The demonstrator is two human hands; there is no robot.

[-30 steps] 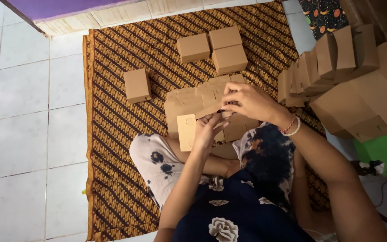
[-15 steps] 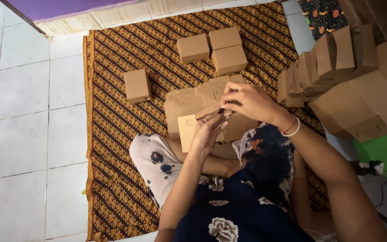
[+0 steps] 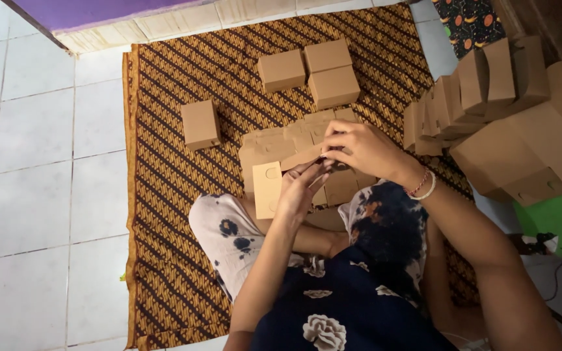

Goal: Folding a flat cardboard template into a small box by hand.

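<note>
White floor tiles (image 3: 34,162) are seen at nine o'clock beside a brown patterned mat (image 3: 164,214). At the mat's centre, a flat cardboard box blank (image 3: 274,162) is pinched by the right hand (image 3: 365,149), fingers closed on its folded edge. The left hand (image 3: 300,188) touches the same blank from six o'clock; its grip appears closed, though partly hidden. Three folded boxes (image 3: 313,71) stand at twelve o'clock, one single box (image 3: 201,123) at ten, and stacked blanks (image 3: 508,123) at three.

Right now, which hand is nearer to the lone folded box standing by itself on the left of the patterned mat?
Left. The left hand is at the flat cardboard in the lap, closer to the lone box. The right hand is further right, past the box blank.
</note>
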